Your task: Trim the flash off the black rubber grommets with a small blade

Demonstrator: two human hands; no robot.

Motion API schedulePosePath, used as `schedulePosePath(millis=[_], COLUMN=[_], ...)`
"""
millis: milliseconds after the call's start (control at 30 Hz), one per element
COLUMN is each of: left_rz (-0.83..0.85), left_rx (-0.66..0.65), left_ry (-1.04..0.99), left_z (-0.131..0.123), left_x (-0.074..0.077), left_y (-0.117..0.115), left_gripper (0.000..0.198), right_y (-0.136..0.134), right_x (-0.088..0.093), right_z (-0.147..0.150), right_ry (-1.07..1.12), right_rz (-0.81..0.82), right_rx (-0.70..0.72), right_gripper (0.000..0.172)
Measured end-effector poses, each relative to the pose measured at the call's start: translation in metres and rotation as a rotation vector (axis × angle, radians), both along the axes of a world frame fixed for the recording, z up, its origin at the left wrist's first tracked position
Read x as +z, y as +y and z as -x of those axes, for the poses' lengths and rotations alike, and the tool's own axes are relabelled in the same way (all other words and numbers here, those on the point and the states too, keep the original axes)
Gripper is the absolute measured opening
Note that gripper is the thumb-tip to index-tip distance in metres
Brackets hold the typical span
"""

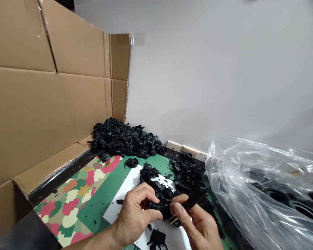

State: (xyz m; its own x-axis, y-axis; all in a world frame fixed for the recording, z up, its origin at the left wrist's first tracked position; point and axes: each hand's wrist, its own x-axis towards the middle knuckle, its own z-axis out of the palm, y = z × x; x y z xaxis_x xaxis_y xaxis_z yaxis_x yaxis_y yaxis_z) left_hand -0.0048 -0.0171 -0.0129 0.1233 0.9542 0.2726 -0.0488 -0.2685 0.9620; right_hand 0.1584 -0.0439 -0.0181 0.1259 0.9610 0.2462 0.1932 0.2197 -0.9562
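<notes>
– Above the white sheet [122, 194], how to handle the black ringed piece [155, 206]?
– Probably light, soft, springy; best pinched around the ribs.
– Held?
– Yes, pinched in the left grip [133, 208]; with the right grip [197, 222], apparently grasping a dark bit [194, 199], shape unclear.
– Counts?
– One ringed piece pinched, one back heap [125, 137], one right-hand heap [186, 170], both uncountable; one clear bag [232, 166].

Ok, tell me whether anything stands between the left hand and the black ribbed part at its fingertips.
Nothing visible does: the left hand pinches the black ribbed part between thumb and fingers. Other black pieces lie beyond it, not between.
</notes>
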Motion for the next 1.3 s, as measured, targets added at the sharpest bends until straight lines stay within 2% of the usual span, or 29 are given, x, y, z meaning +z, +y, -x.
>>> schedulePosePath(millis=[267, 433, 533, 733, 867, 933, 1033, 1133, 1300], left_rz=[-0.023, -0.019, -0.038, -0.076, -0.178, -0.242, -0.292, -0.305, -0.286], left_rx=[0.006, 0.015, 0.019, 0.007, 0.012, 0.01, -0.004, -0.015, -0.024], left_ry=[0.005, 0.029, 0.056, 0.166, 0.339, 0.448, 0.546, 0.566, 0.533], left_z=[0.0, 0.0, 0.0, 0.002, 0.003, 0.003, 0.004, 0.004, 0.004], left_x=[-0.005, -0.008, -0.007, -0.004, -0.005, -0.005, -0.004, -0.004, -0.008], left_y=[0.002, 0.003, 0.002, 0.0, -0.001, -0.002, -0.005, -0.006, -0.004], left_gripper=[0.022, 0.019, 0.016, 0.013, 0.016, 0.018, 0.018, 0.019, 0.02], right_y=[0.0, -0.001, 0.001, 0.004, 0.007, 0.007, 0.007, 0.007, 0.007], right_x=[-0.001, 0.001, -0.002, -0.017, -0.023, -0.027, -0.035, -0.04, -0.042], right_z=[-0.001, 0.009, 0.013, 0.002, -0.004, -0.001, 0.008, 0.016, 0.023], right_ry=[-0.107, -0.132, -0.168, -0.428, -0.614, -0.704, -0.822, -0.906, -0.937], right_rz=[-0.034, -0.216, -0.315, -0.401, -0.433, -0.435, -0.487, -0.549, -0.542], right_rx=[0.035, 0.094, 0.11, 0.156, 0.224, 0.178, -0.005, -0.14, -0.225], right_gripper=[0.03, 0.015, 0.016, 0.024, 0.028, 0.029, 0.027, 0.025, 0.022])
